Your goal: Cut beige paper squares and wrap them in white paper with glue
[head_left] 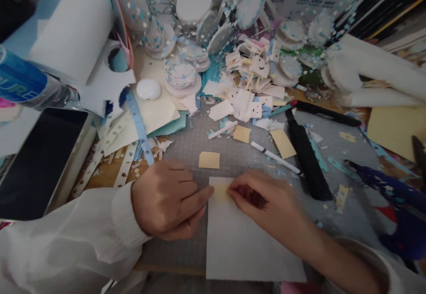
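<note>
Fingertips of left hand (pixel 166 198) and right hand (pixel 262 200) partly hide yellow slip (pixel 220 192).

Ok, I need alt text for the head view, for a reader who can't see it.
Left hand and right hand pinch a small yellow paper piece at the top edge of a pale sheet on a grey cutting mat. Paper scraps, a white pen and a tablet surround them.
</note>
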`<action>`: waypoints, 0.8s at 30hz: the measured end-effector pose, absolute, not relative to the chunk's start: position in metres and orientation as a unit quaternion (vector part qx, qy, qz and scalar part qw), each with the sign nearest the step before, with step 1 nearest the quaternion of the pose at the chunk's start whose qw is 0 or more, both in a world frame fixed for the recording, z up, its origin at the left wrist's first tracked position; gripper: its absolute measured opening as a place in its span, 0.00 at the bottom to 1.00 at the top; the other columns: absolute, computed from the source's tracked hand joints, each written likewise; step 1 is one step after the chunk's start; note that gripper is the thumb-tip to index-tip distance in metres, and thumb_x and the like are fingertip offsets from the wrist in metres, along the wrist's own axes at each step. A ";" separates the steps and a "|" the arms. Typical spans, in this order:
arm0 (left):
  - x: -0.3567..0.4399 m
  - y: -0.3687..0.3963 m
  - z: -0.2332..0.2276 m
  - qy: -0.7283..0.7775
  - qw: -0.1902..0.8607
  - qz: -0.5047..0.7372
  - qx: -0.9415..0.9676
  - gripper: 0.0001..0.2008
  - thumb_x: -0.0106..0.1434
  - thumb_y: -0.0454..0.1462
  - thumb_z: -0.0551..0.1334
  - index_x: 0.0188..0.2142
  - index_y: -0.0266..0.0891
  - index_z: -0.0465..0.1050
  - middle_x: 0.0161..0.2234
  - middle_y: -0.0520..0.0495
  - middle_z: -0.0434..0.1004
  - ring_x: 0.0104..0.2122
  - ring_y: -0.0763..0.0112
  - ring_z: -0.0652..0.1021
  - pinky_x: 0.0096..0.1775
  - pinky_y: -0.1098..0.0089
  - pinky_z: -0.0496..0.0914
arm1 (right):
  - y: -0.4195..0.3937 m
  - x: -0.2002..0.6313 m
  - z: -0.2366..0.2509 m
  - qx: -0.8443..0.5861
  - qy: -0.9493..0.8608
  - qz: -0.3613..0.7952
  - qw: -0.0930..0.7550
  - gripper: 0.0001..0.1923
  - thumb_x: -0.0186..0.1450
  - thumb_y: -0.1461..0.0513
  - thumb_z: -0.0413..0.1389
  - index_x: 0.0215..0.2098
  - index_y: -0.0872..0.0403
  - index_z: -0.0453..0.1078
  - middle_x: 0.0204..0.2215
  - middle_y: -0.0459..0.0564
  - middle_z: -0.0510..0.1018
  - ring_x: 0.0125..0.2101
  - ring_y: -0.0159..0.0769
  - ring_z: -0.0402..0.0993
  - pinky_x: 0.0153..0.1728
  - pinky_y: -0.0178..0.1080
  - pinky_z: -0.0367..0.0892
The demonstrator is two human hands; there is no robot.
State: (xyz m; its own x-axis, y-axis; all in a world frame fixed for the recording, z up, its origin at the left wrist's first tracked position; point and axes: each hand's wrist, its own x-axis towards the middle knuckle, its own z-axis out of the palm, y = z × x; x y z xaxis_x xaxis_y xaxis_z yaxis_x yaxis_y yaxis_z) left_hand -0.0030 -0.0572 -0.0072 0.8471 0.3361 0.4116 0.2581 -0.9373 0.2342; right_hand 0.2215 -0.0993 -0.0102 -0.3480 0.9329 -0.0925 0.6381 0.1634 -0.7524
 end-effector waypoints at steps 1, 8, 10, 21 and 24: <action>-0.002 -0.058 -0.007 0.154 0.092 0.223 0.958 0.15 0.57 0.33 0.56 0.44 0.35 0.70 0.18 0.52 0.71 0.17 0.68 0.68 0.20 0.64 0.59 | -0.099 0.222 -0.011 -0.534 -0.735 0.367 0.202 0.06 0.61 0.68 0.54 0.31 0.51 0.69 0.24 0.43 0.72 0.25 0.30 0.70 0.25 0.34 0.64; 0.003 -0.062 -0.009 0.142 0.076 0.181 0.970 0.14 0.58 0.34 0.58 0.42 0.29 0.70 0.19 0.51 0.72 0.17 0.67 0.70 0.20 0.63 0.61 | -0.095 0.228 -0.007 -0.539 -0.680 0.436 0.236 0.04 0.63 0.65 0.55 0.31 0.51 0.70 0.25 0.42 0.74 0.26 0.28 0.71 0.25 0.31 0.65; 0.005 -0.064 -0.009 0.145 0.059 0.176 0.972 0.12 0.59 0.33 0.57 0.41 0.29 0.71 0.18 0.51 0.71 0.17 0.68 0.69 0.19 0.64 0.61 | -0.091 0.234 -0.003 -0.546 -0.667 0.431 0.268 0.03 0.63 0.64 0.55 0.33 0.51 0.70 0.26 0.43 0.74 0.26 0.28 0.70 0.26 0.31 0.65; 0.023 -0.078 -0.013 0.232 -0.014 0.213 0.949 0.10 0.64 0.35 0.60 0.26 0.37 0.68 0.15 0.55 0.66 0.17 0.73 0.66 0.23 0.68 0.55 | -0.084 0.257 -0.015 -0.454 -0.801 0.281 0.271 0.03 0.64 0.66 0.53 0.36 0.53 0.67 0.33 0.49 0.70 0.36 0.34 0.68 0.37 0.37 0.65; 0.024 -0.078 -0.013 0.245 -0.009 0.209 0.947 0.13 0.65 0.36 0.59 0.23 0.38 0.67 0.15 0.56 0.67 0.18 0.74 0.65 0.24 0.68 0.55 | -0.084 0.256 -0.019 -0.442 -0.814 0.270 0.261 0.01 0.64 0.65 0.54 0.35 0.55 0.67 0.33 0.50 0.70 0.36 0.35 0.68 0.37 0.38 0.65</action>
State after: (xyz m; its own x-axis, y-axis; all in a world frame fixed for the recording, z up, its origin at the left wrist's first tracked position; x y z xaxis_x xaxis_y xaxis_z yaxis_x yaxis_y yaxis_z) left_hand 0.0238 -0.0781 -0.0133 0.7930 0.4600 0.3995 0.4673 -0.8799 0.0856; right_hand 0.2564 -0.0842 -0.0189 -0.4722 0.8614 0.1870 0.5790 0.4631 -0.6710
